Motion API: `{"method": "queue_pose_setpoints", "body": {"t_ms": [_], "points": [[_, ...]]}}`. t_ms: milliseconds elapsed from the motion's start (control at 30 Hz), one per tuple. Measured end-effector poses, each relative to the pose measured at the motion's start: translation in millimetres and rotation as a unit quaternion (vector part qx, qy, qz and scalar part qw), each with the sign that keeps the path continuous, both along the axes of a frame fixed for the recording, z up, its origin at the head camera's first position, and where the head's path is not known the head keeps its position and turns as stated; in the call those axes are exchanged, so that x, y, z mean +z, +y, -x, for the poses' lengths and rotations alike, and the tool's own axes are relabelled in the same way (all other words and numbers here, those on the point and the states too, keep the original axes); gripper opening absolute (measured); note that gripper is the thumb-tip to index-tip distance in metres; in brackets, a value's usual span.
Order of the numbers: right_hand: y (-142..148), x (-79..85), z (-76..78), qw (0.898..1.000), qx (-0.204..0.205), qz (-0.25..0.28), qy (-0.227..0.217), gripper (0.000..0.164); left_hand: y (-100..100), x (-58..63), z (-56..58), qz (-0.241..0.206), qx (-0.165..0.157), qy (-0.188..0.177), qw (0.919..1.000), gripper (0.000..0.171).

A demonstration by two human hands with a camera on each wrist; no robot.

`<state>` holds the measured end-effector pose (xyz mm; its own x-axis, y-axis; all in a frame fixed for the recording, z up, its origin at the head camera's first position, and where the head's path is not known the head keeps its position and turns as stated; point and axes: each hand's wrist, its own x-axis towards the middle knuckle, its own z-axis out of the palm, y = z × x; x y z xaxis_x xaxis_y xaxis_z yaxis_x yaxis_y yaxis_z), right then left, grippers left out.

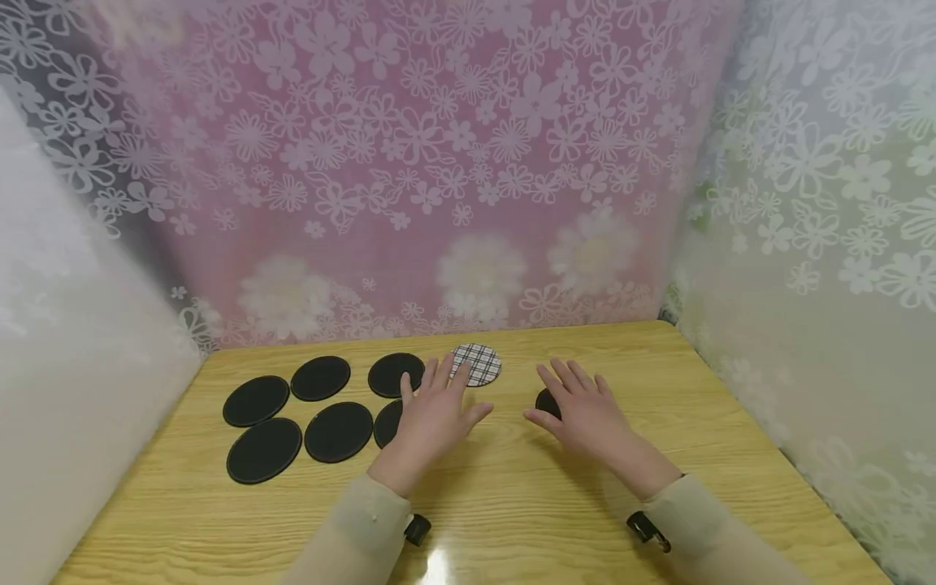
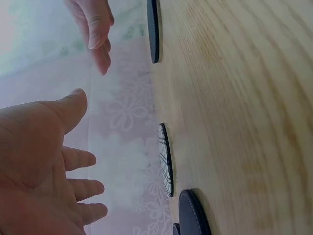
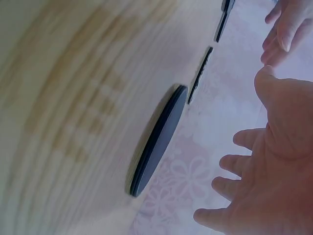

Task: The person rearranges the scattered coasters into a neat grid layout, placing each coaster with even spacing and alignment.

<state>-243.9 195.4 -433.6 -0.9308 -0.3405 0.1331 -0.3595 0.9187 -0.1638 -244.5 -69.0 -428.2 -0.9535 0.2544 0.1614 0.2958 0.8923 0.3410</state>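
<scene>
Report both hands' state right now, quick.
Left hand: open, fingers spread, holding nothing, raised above the table.
Right hand: open, fingers spread, holding nothing, also raised above the table.

Pink fabric hung behind the surface, printed with white flowers, larger blurred blooms low down. On the right hung a pale greenish-white curtain, also floral. On the left stood a whitish panel, mostly plain. The surface was yellowish wood grain, far right corner rounded; a bright glare lay on its near part.
</scene>
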Motion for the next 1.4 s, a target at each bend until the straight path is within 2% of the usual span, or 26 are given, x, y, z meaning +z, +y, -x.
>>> {"method": "queue_pose_setpoints", "body": {"t_ms": [200, 500, 800, 1200, 1400], "points": [[15, 0.3, -0.6, 1.0, -0.011, 0.003, -0.002, 0.084, 8, -0.8, 2.0, 0.008, 0.002, -0.005, 1.0, 0.083], [42, -13.1, -1.1, 0.999, -0.003, 0.048, -0.014, 0.09, 23, -8.1, 0.0, 0.002, -0.008, -0.019, 0.9998, 0.083], [68, -30.1, 7.3, 0.996, -0.012, 0.076, -0.04, 0.096, 34, -9.2, -2.7, 0.001, -0.019, -0.018, 0.9997, 0.081], [84, -11.3, -5.5, 0.995, 0.009, 0.079, -0.054, 0.091, 51, -10.8, -1.0, -0.009, -0.041, -0.026, 0.9988, 0.081], [91, -4.2, -0.8, 0.994, 0.015, 0.073, -0.08, 0.098, 61, -8.3, 1.5, -0.013, -0.043, -0.022, 0.9987, 0.081]]}}
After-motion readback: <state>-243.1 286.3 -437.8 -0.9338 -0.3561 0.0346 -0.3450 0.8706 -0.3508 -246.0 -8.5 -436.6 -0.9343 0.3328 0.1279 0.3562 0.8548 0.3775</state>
